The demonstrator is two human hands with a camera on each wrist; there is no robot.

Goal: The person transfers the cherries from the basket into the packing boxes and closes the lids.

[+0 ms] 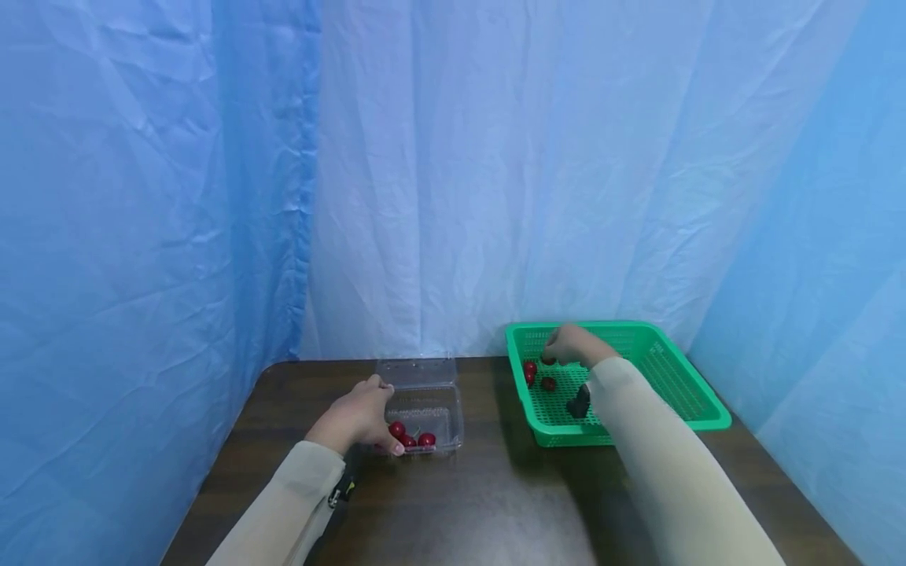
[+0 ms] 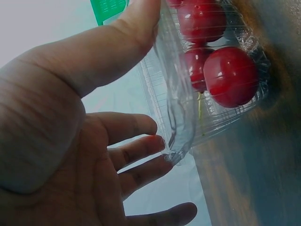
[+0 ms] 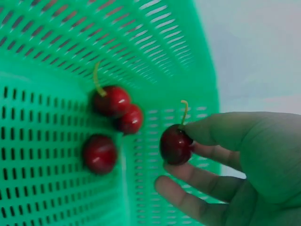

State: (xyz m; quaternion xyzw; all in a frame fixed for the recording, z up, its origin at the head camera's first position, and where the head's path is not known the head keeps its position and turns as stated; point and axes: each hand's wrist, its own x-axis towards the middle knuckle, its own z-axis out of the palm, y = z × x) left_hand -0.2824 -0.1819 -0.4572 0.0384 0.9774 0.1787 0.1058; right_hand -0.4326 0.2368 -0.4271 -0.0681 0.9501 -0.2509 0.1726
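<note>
R hand (image 1: 576,346) pinches stem-on cherry (image 3: 175,146) in green basket (image 1: 672,369), near 3 loose cherries (image 3: 99,154); L hand (image 1: 359,415), fingers spread, touches clear plastic box (image 1: 437,413) w/ more cherries (image 1: 427,439) on counter (image 1: 481,511).

No text, label, brand, number or sign can be read.

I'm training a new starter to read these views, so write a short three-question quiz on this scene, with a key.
1. Which hand pinches a cherry: A) left, B) right, or C) neither?
2. True or false: the left hand touches the clear container.
3. Apart from the pinched one, how many other cherries show in the green basket?

Key: 1: B, the right hand. 2: True. 3: Three.
</note>
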